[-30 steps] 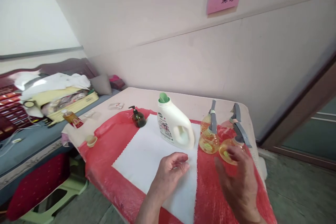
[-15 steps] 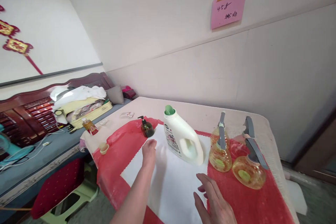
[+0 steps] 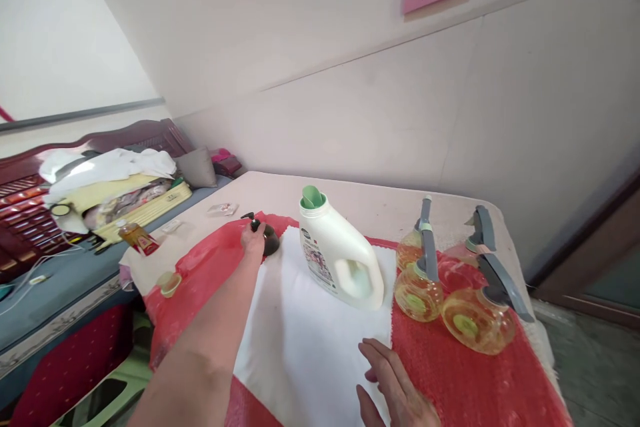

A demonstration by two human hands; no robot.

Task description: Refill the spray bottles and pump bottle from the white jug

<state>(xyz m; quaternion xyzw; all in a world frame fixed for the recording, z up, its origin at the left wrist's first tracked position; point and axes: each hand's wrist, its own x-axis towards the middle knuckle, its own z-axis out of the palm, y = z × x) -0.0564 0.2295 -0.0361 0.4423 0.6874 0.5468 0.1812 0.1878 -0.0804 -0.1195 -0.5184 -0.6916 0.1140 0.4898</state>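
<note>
1. Head view: left hand point(image 3: 253, 238) stretched far forward, fingers wrapped on the small dark pump bottle point(image 3: 269, 237), grasping its side; bottle upright at the far left corner of the white cloth point(image 3: 310, 340), on the red sheet point(image 3: 200, 273).
2. Just right of that grasp, white detergent jug point(image 3: 340, 257) with green cap, standing on the cloth, apart from the hand.
3. Right hand point(image 3: 395, 390) low and near, released, fingers spread flat at the cloth's right edge, holding nothing.
4. Beyond and right of the right hand, well apart from the left grasp, amber spray bottles point(image 3: 417, 290) with grey triggers, clustered on the red sheet.
5. Left of the grasp, small yellow cup point(image 3: 169, 283) at the sheet's edge; further left, small labelled bottle point(image 3: 137, 237) on the bare table point(image 3: 280, 190).
</note>
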